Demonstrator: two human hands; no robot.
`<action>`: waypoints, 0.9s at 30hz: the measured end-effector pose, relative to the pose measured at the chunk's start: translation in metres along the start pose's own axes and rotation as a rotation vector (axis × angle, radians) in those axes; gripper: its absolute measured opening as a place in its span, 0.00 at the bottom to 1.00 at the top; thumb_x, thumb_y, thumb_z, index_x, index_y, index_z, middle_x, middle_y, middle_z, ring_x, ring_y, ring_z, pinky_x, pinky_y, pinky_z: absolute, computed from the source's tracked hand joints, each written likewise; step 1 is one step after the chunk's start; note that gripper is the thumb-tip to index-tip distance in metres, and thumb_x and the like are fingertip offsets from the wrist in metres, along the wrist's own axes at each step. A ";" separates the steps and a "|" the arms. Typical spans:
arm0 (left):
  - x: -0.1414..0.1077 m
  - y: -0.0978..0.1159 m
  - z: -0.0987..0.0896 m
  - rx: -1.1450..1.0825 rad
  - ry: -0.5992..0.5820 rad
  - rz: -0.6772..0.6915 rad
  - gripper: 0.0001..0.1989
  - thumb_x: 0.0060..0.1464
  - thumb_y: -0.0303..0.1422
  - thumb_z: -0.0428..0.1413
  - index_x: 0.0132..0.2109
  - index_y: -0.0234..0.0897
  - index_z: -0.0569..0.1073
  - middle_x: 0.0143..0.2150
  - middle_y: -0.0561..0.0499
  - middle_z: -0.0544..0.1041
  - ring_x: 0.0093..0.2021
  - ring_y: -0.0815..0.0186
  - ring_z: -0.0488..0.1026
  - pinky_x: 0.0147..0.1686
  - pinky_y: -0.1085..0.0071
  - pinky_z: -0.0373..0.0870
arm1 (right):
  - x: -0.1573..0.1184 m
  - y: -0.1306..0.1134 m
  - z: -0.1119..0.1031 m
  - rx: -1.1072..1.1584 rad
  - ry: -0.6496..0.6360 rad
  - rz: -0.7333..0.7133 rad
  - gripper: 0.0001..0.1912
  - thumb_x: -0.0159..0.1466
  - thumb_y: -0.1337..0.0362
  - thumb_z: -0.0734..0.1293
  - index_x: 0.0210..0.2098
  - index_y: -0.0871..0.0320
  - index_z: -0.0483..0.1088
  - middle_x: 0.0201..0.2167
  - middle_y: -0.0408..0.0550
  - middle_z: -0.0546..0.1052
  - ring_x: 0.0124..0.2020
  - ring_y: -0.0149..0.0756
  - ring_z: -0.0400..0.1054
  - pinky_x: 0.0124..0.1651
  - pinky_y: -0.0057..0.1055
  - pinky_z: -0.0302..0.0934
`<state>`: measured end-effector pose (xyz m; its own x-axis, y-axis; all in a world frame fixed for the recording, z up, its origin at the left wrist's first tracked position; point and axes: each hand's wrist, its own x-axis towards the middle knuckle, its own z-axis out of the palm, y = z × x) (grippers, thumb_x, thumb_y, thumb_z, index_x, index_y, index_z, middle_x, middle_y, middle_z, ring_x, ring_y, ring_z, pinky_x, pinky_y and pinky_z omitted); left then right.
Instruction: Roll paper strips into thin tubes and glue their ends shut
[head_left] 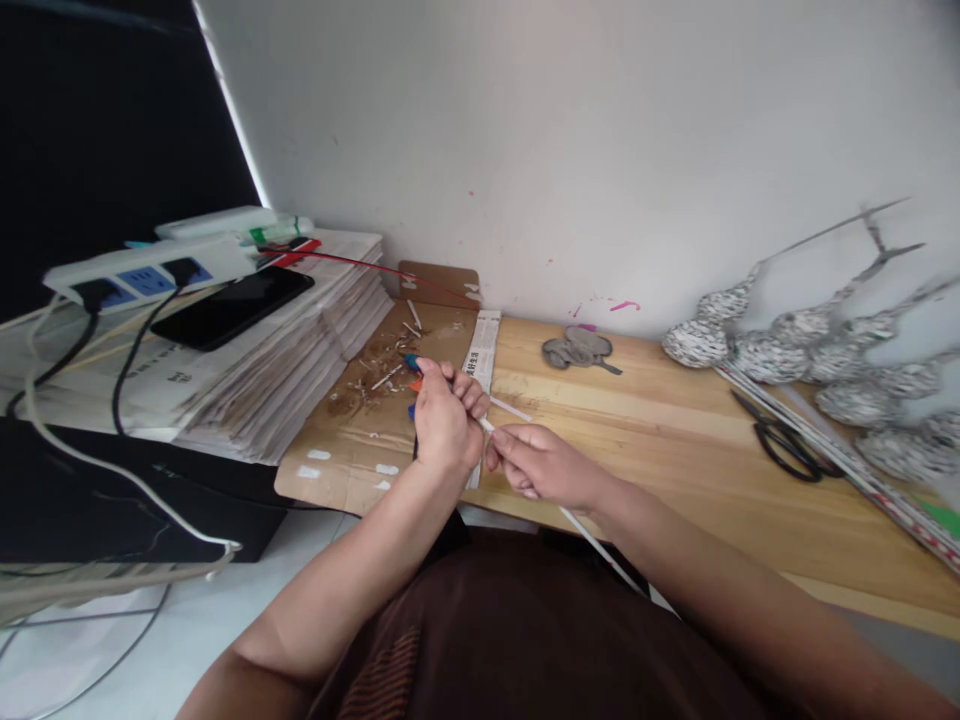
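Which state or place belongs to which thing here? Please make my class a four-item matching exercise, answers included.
1. Phone
2. Scissors
3. Power strip
4. Thin white stick

A. Held in the right hand
B. Has black plugs in it
C. Lies dark-screened on stacked papers
D. On the wooden table

Right pairs: 1-C; 2-D; 3-B; 4-A

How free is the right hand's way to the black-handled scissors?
Probably yes: bare tabletop separates the right hand from the scissors, though it grips a white strip and the rods crowd one handle.
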<state>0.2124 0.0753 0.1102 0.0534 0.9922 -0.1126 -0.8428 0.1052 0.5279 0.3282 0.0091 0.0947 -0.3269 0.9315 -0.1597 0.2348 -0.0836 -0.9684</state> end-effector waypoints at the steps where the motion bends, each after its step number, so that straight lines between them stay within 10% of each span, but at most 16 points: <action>1: 0.000 0.000 0.000 0.001 0.001 0.002 0.23 0.55 0.53 0.50 0.28 0.38 0.59 0.19 0.60 0.51 0.15 0.76 0.49 0.13 0.79 0.48 | 0.001 0.000 0.000 0.105 -0.097 0.060 0.22 0.68 0.47 0.51 0.31 0.56 0.62 0.15 0.35 0.53 0.16 0.28 0.48 0.22 0.27 0.48; 7: 0.000 -0.001 -0.002 0.008 0.005 0.006 0.23 0.56 0.53 0.49 0.28 0.38 0.59 0.19 0.60 0.51 0.15 0.76 0.49 0.14 0.79 0.48 | 0.004 0.000 0.000 0.032 0.085 -0.033 0.19 0.64 0.47 0.61 0.29 0.57 0.63 0.18 0.38 0.61 0.19 0.26 0.53 0.23 0.25 0.48; 11: 0.000 0.000 -0.002 0.003 0.005 0.014 0.22 0.57 0.52 0.49 0.28 0.37 0.59 0.19 0.60 0.51 0.16 0.76 0.49 0.14 0.79 0.48 | 0.004 -0.001 0.000 0.252 -0.171 0.105 0.22 0.67 0.45 0.52 0.31 0.56 0.62 0.13 0.33 0.51 0.14 0.27 0.46 0.20 0.26 0.47; 16: 0.002 0.002 -0.004 0.005 0.011 0.003 0.22 0.57 0.52 0.49 0.28 0.37 0.59 0.19 0.60 0.51 0.15 0.76 0.49 0.13 0.79 0.47 | 0.001 0.000 0.001 -0.302 0.229 -0.136 0.17 0.65 0.50 0.60 0.31 0.57 0.66 0.25 0.44 0.67 0.26 0.30 0.59 0.30 0.28 0.53; 22: 0.001 0.002 -0.003 0.017 0.016 0.007 0.22 0.56 0.52 0.49 0.28 0.38 0.60 0.19 0.60 0.51 0.15 0.76 0.49 0.13 0.79 0.48 | 0.004 0.002 -0.003 0.201 -0.221 0.143 0.25 0.68 0.45 0.52 0.32 0.59 0.65 0.14 0.34 0.54 0.15 0.25 0.47 0.20 0.25 0.48; 27: 0.000 0.004 -0.003 0.020 0.015 0.016 0.23 0.56 0.52 0.49 0.28 0.37 0.60 0.19 0.60 0.51 0.15 0.76 0.49 0.13 0.79 0.46 | 0.005 0.004 -0.003 0.213 -0.070 0.128 0.24 0.64 0.44 0.58 0.26 0.58 0.62 0.14 0.35 0.57 0.14 0.23 0.47 0.18 0.23 0.44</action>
<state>0.2078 0.0755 0.1100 0.0318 0.9926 -0.1171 -0.8327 0.0911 0.5461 0.3304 0.0141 0.0903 -0.3711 0.8825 -0.2888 0.0826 -0.2784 -0.9569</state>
